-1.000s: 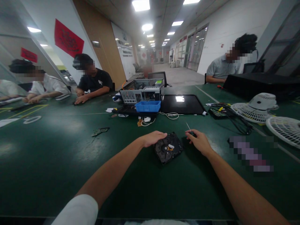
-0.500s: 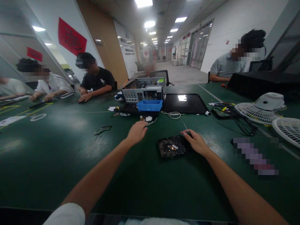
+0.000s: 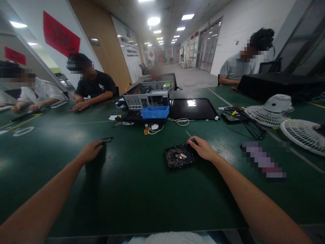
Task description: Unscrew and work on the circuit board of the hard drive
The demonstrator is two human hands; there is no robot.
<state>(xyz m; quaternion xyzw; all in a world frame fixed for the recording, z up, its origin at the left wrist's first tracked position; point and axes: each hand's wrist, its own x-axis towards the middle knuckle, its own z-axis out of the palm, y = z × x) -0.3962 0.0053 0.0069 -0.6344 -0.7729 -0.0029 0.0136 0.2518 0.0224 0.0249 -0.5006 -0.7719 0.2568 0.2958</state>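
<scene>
On the left, my left hand (image 3: 90, 151) stretches out over the green table, its fingertips at the near edge of a small circuit board (image 3: 108, 139). The fingers cover part of the board, and no grip on it shows. My right hand (image 3: 201, 148) is closed around a dark-handled screwdriver (image 3: 188, 134), its thin shaft pointing up and away to the left. Just beside that hand lies an opened black hard drive (image 3: 177, 157), flat on the table.
A blue bin (image 3: 155, 112) sits before an opened computer case (image 3: 144, 98). Right of them lies a dark flat screen (image 3: 193, 109). White cable and scraps (image 3: 154, 127) lie nearer. Fan parts (image 3: 269, 113), black cables and a blurred item (image 3: 262, 159) are on the right. Other people sit around the table.
My left hand has moved left, from near the cable and scraps to the circuit board. My right hand still holds the screwdriver beside the hard drive. The view has shifted slightly right.
</scene>
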